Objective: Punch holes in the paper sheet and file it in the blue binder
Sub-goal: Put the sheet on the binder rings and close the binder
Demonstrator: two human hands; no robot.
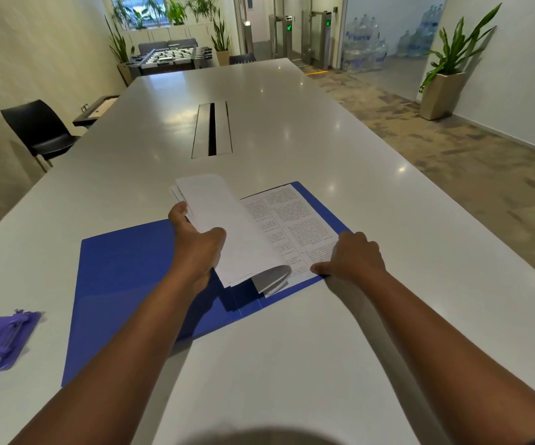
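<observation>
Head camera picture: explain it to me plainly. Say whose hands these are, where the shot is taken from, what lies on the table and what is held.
There is no machine here. A person wears one wide-angle camera on the head, so you look forward and down along their own bare arms.

On the long grey table lies an open blue binder, its cover spread flat to the left. Printed pages lie in its right half.

The left hand grips a bundle of turned pages and holds them lifted. The right hand rests with curled fingers on the near right corner of the printed pages.

A purple hole punch sits untouched at the near left. Beyond are a black chair and potted plants.
</observation>
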